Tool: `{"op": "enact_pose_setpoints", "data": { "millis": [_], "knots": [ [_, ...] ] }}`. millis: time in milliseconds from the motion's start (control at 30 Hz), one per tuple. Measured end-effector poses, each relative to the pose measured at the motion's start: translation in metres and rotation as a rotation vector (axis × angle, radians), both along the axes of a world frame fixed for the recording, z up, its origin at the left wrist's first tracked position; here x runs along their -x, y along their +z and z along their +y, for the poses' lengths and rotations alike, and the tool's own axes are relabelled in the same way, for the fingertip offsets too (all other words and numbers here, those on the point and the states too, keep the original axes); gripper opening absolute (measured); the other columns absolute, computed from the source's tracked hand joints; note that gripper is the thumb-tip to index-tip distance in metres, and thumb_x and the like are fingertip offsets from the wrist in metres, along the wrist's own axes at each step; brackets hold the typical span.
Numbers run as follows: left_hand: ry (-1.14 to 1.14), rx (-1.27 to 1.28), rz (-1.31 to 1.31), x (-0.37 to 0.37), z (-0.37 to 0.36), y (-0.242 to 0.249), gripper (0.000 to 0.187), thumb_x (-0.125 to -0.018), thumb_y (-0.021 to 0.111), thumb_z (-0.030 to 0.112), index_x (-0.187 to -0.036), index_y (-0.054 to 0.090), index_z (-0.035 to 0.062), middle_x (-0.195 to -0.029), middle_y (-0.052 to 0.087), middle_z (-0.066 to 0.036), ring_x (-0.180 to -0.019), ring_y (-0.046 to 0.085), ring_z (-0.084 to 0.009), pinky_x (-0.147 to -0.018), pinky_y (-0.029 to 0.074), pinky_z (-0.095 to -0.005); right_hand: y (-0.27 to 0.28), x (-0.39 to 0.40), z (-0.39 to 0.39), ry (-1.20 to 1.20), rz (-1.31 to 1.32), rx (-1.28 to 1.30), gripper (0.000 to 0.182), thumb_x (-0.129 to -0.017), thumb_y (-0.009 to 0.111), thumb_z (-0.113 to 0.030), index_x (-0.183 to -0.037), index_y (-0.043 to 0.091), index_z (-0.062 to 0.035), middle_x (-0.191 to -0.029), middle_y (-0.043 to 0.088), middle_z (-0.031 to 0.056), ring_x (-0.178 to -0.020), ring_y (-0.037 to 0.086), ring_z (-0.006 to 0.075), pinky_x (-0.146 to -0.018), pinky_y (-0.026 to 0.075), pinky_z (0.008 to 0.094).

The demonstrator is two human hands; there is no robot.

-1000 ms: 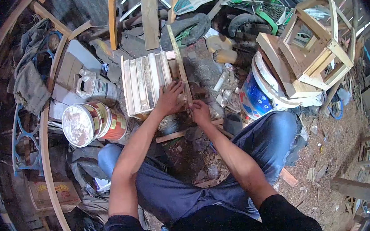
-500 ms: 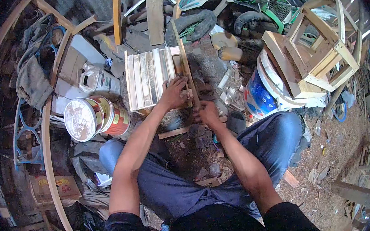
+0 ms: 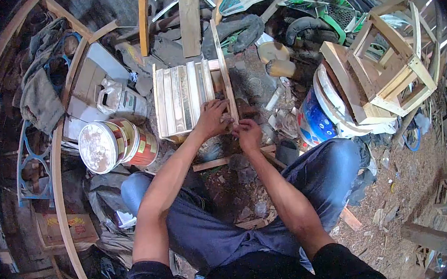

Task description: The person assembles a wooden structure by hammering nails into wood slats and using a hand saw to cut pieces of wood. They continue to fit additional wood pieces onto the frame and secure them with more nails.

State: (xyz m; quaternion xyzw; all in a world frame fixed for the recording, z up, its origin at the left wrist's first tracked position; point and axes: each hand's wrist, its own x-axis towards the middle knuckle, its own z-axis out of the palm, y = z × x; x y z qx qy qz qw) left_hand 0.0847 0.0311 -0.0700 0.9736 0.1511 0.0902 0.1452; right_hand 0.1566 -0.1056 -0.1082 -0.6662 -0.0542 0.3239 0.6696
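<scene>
- The step in hand looks like lining up a long wooden strip (image 3: 222,59) along the right side of a slatted wooden piece (image 3: 179,100), which lies in front of the person, ahead of the knees
- Left hand (image 3: 212,120) is laid over that side near its close corner, fingers loosely parted and bent, not closed round anything visible
- Right hand (image 3: 249,135) is at the strip's near end, fingers curled inward; whether they grip the strip or something smaller, I cannot tell
- As I judge it, the next move calls for steady pressure from the left and a small, exact adjustment by the right, so the end doesn't slip out of line
- The ground (image 3: 394,177) is strewn with shavings and offcuts; what directly bears the slatted piece is hidden
- Around it: a pale-lidded bucket (image 3: 98,147) and white jug (image 3: 118,100) to the left, a blue bucket (image 3: 313,120) beneath wooden frames (image 3: 416,75) to the right, corrugated sheeting (image 3: 98,9) behind
</scene>
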Motion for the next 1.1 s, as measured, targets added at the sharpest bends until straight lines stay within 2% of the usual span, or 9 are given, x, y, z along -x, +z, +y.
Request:
{"op": "enact_pose_setpoints", "data": {
  "millis": [133,233,333,467,733,800,933,1000,1100],
  "knots": [
    [-0.030,-0.150,0.093,0.001,0.002,-0.001,0.071,-0.077,0.064,0.040,-0.136,0.037,0.0111,-0.140,0.037,-0.006,-0.125,0.036,-0.0264,-0.102,0.026,-0.0465,-0.039,-0.012,0.010,-0.032,-0.309,0.096,0.017,-0.078,0.064,0.006,-0.093,0.057,0.0057,-0.078,0.064,0.0114,-0.067,0.063,0.0164,-0.057,0.056,0.0276],
    [-0.027,-0.187,0.087,0.000,0.002,-0.001,0.075,-0.075,0.066,0.039,-0.138,0.035,0.0117,-0.142,0.034,-0.005,-0.126,0.035,-0.0262,-0.102,0.026,-0.0459,-0.035,-0.010,0.011,-0.106,-0.081,-0.190,0.016,-0.077,0.066,0.003,-0.092,0.059,0.0046,-0.076,0.063,0.0101,-0.066,0.063,0.0160,-0.055,0.055,0.0269],
    [-0.043,-0.078,0.106,0.000,0.006,0.002,0.081,-0.073,0.068,0.039,-0.141,0.031,0.0152,-0.146,0.031,-0.005,-0.132,0.030,-0.0264,-0.106,0.021,-0.0478,-0.049,-0.012,0.015,-0.076,-0.217,0.035,0.016,-0.077,0.068,0.001,-0.091,0.061,0.0036,-0.075,0.063,0.0089,-0.066,0.062,0.0158,-0.055,0.054,0.0269],
    [-0.045,-0.048,0.137,0.001,0.007,0.005,0.084,-0.071,0.070,0.040,-0.141,0.031,0.0153,-0.148,0.028,-0.005,-0.135,0.027,-0.0252,-0.105,0.022,-0.0495,-0.064,-0.018,0.021,-0.108,-0.266,-0.081,0.016,-0.076,0.069,0.001,-0.091,0.062,0.0030,-0.075,0.063,0.0079,-0.066,0.062,0.0153,-0.055,0.054,0.0270],
    [-0.045,-0.121,0.068,0.017,0.003,0.020,0.072,-0.080,0.062,0.037,-0.138,0.033,0.0056,-0.146,0.029,-0.011,-0.135,0.024,-0.0292,-0.109,0.021,-0.0473,-0.021,-0.018,0.021,-0.023,-0.360,0.107,0.028,-0.074,0.071,-0.004,-0.101,0.068,-0.0017,-0.081,0.067,0.0056,-0.073,0.061,0.0129,-0.065,0.047,0.0257],
    [0.011,-0.123,0.021,0.024,0.004,0.027,0.070,-0.082,0.061,0.037,-0.138,0.033,0.0054,-0.145,0.031,-0.011,-0.135,0.025,-0.0299,-0.110,0.019,-0.0483,-0.026,-0.019,0.021,-0.103,-0.485,0.162,0.025,-0.070,0.075,-0.010,-0.094,0.071,-0.0061,-0.082,0.068,0.0125,-0.068,0.063,0.0233,-0.067,0.049,0.0342],
    [-0.043,-0.176,0.100,0.030,0.003,0.027,0.069,-0.083,0.060,0.036,-0.139,0.032,0.0060,-0.145,0.032,-0.009,-0.137,0.022,-0.0296,-0.111,0.015,-0.0507,-0.024,-0.026,0.021,-0.059,-0.373,0.137,0.025,-0.070,0.076,-0.013,-0.094,0.072,-0.0075,-0.081,0.069,0.0130,-0.068,0.063,0.0246,-0.068,0.049,0.0361],
    [-0.069,-0.162,0.105,0.024,-0.001,0.025,0.069,-0.083,0.059,0.037,-0.140,0.032,0.0087,-0.145,0.031,-0.006,-0.138,0.020,-0.0284,-0.111,0.014,-0.0518,-0.021,-0.029,0.022,0.041,-0.280,0.272,0.025,-0.071,0.076,-0.010,-0.095,0.071,-0.0044,-0.080,0.068,0.0077,-0.071,0.060,0.0145,-0.069,0.047,0.0279],
    [-0.076,-0.204,0.203,0.017,-0.007,0.019,0.070,-0.082,0.059,0.041,-0.141,0.032,0.0143,-0.146,0.031,-0.002,-0.139,0.016,-0.0260,-0.110,0.011,-0.0537,-0.018,-0.025,0.021,0.023,-0.475,0.278,0.024,-0.069,0.076,-0.010,-0.092,0.071,-0.0039,-0.084,0.067,0.0110,-0.075,0.062,0.0206,-0.071,0.048,0.0304]
  ]
}}
